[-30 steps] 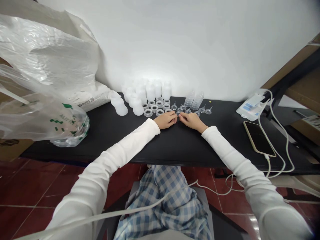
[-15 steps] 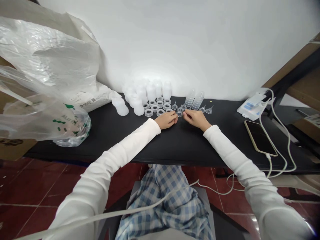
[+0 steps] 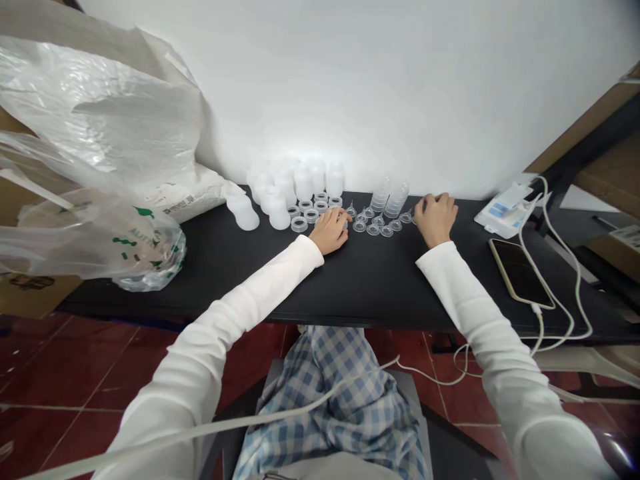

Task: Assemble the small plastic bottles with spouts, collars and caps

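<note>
Far L: crumpled plastic bags (image 3: 95,133), one w/ green print, slumped over the end of a black table (image 3: 350,287), w/ a white sack (image 3: 185,193) behind.

Next along, against the wall: frosted bottles (image 3: 295,183) standing in a cluster, and a patch of white rings (image 3: 306,217) lying flat just in front.

Left hand (image 3: 331,230) resting at the R edge of those rings, knuckles up, fingers curled under. Too small & blurred for a call on any pinch.

Then a short row of clear nipples (image 3: 373,229) on the tabletop, tips up, lying uncovered btwn the two hands, w/ stacked clear caps (image 3: 390,197) just behind.

Right hand (image 3: 437,217) at the far end of that row, close to the caps, palm down, fingers bent onto the table. No grip to be made out there either.

Half a sec ago: both hands fingertip to fingertip at mid-row, over one nipple. Since then, right hand gone off to the R, well apart from the left; left barely shifted. Reading of it: joint handling of that one piece over, piece prob. back in the row or under the left fingers, and the work now split, one hand per end.

Further R: white device (image 3: 503,210), dark phone (image 3: 520,273) face up, white cable (image 3: 565,267) looping off the table edge. Below: checked trousers (image 3: 345,393) & red floor tiles (image 3: 60,373).
</note>
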`<state>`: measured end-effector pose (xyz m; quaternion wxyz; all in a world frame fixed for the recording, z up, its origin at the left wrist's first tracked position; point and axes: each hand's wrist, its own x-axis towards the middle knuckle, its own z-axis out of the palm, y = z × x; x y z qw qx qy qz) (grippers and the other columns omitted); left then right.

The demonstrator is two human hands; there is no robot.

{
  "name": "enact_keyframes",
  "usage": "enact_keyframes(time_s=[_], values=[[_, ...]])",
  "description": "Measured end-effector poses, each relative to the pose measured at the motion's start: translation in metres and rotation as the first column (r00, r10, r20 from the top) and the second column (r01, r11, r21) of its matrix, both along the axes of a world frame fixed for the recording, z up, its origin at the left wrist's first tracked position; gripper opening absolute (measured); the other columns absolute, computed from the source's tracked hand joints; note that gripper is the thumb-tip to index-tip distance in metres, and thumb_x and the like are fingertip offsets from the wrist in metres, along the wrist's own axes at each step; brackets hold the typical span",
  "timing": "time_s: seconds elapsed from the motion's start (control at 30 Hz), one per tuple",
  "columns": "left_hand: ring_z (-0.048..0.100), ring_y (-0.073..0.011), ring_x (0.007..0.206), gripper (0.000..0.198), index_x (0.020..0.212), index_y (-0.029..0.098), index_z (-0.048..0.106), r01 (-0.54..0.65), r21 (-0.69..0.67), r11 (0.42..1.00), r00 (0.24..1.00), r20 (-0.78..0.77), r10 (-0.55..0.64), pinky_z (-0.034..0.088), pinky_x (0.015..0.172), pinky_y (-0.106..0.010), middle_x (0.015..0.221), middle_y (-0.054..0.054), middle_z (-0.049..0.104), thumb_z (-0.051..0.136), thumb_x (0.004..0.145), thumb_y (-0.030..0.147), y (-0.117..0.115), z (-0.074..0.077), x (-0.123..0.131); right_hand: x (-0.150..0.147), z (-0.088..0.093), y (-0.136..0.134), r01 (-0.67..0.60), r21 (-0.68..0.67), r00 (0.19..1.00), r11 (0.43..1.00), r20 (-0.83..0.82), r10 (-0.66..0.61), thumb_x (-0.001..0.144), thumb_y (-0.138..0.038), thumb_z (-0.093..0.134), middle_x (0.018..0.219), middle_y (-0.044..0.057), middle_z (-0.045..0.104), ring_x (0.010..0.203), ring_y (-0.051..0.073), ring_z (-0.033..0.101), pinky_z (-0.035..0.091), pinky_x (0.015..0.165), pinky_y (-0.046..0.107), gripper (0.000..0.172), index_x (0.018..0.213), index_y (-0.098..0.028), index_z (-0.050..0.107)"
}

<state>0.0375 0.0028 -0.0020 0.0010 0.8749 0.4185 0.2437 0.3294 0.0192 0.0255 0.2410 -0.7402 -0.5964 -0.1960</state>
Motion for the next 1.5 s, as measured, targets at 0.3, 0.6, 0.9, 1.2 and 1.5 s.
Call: enact_keyframes(time_s=[0.3,0.6,0.9,1.2,1.5], values=[[0.051,-0.0341,0.127,0.048,0.138,0.009,0.053,-0.047,-0.064,0.997,0.997,-0.06,0.043,0.041,0.106,-0.048,0.134,-0.021,0.055,0.048,0.094,0.028,0.0,0.001,0.0,0.012,-0.007,0.002,0.057,-0.369,0.991,0.928,-0.09,-0.097,0.096,-0.038,0.044,0.129,0.028,0.058,0.122,0.04,0.054,0.042,0.097,0.047,0.045,0.121,-0.005,0.06],[0.049,-0.0342,0.129,0.043,0.132,0.014,0.059,-0.115,-0.027,0.993,0.993,0.0,0.115,0.04,0.107,-0.048,0.136,-0.019,0.056,0.051,0.093,0.029,0.003,-0.006,-0.001,0.037,-0.018,0.015,0.053,-0.398,0.982,0.916,-0.145,-0.12,0.088,-0.043,0.058,0.123,0.028,0.059,0.119,0.039,0.055,0.043,0.098,0.049,0.046,0.115,-0.007,0.055],[0.05,-0.0326,0.125,0.038,0.128,0.018,0.063,-0.064,0.018,0.998,0.996,0.065,0.063,0.039,0.105,-0.047,0.131,-0.017,0.06,0.05,0.093,0.024,0.01,-0.015,-0.002,0.021,-0.006,0.011,-0.265,0.27,0.913,0.925,-0.237,0.331,0.099,-0.033,0.042,0.126,0.021,0.053,0.119,0.031,0.057,0.046,0.103,0.053,0.03,0.119,-0.015,0.056],[0.056,-0.0275,0.122,0.038,0.13,0.017,0.059,-0.011,-0.181,0.984,0.849,0.519,0.105,0.04,0.109,-0.046,0.132,-0.016,0.061,0.051,0.099,0.038,0.007,-0.001,0.0,-0.045,-0.004,-0.016,-0.65,0.284,0.718,0.705,-0.074,0.692,0.103,-0.035,0.038,0.136,0.016,0.056,0.132,0.029,0.054,0.046,0.112,0.056,0.039,0.137,-0.025,0.054],[0.07,-0.0164,0.094,0.03,0.117,0.02,0.06,0.507,-0.482,0.715,0.287,0.876,0.387,0.057,0.076,-0.028,0.117,-0.008,0.069,0.055,0.094,0.038,0.006,0.003,0.01,-0.083,-0.021,-0.028,-0.867,0.199,0.443,0.456,-0.108,0.89,0.1,-0.041,0.052,0.124,0.014,0.067,0.118,0.027,0.065,0.055,0.103,0.049,0.023,0.113,-0.024,0.059]])
